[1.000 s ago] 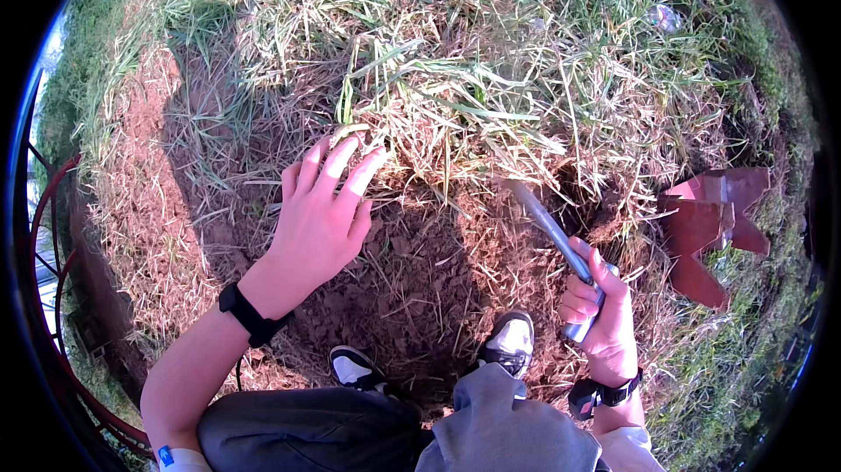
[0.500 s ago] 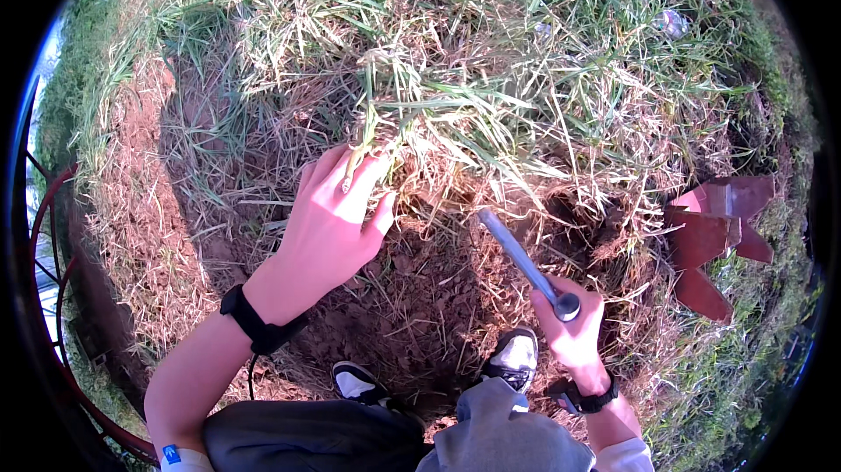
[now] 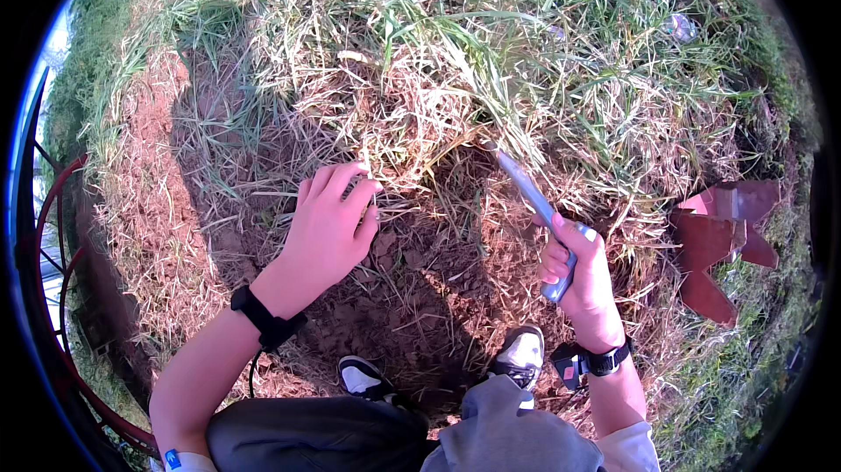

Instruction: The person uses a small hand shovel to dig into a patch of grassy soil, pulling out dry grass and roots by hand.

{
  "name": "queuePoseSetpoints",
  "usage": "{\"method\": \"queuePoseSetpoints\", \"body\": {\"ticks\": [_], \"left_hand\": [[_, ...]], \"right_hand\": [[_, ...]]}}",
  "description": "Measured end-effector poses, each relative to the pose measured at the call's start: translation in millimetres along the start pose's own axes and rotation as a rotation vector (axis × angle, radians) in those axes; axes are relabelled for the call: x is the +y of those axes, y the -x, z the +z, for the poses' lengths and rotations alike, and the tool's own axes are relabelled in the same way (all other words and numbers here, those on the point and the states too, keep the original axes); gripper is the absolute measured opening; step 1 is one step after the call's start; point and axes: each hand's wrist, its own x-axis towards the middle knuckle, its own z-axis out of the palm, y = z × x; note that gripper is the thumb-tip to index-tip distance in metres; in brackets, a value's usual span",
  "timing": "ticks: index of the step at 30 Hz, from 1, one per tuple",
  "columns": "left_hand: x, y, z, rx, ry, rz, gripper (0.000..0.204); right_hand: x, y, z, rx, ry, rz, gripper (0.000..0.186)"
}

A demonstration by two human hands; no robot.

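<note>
Clearly, the right hand (image 3: pixel 580 272) grips a grey metal tool (image 3: pixel 526 188), its far end at the grass (image 3: pixel 491 86); glancing left off tangled stems, it could strike the half-curled left hand (image 3: pixel 321 228), whose hold I cannot tell

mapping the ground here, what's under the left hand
Dry grass and brown soil show around the left hand. Whatever lies directly beneath it is covered and cannot be seen.
</note>
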Motion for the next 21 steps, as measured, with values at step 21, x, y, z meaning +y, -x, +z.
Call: {"method": "queuePoseSetpoints", "body": {"ticks": [21], "left_hand": [[-1.9,-11.2,-15.1,0.117,0.077,0.108,0.022]], "right_hand": [[93.2,-24.3,30.0,-0.075,0.491,-0.196,0.027]]}}
